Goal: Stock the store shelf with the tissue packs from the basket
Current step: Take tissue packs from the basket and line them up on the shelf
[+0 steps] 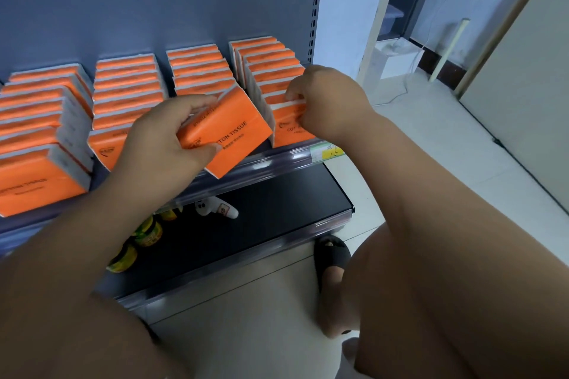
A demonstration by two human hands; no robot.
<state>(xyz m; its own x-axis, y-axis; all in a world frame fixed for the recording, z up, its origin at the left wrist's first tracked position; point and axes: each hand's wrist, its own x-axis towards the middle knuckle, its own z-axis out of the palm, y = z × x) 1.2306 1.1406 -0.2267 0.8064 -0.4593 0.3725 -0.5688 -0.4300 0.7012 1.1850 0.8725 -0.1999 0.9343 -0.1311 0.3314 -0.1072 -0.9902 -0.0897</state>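
Several rows of orange tissue packs stand on the store shelf (277, 160). My left hand (163, 138) grips one orange tissue pack (228, 129), tilted, at the front of the third row from the left. My right hand (326, 101) pinches the top edge of the front pack of the right-hand row (288, 126), which stands upright at the shelf's front lip. The basket is not in view.
A lower black shelf (261, 218) holds yellow-green jars (147, 232) and a white bottle (215, 208) at its left. A yellow price label (326, 152) sits on the shelf's front rail. A foot in a black slipper (332, 255) stands on the tiled floor.
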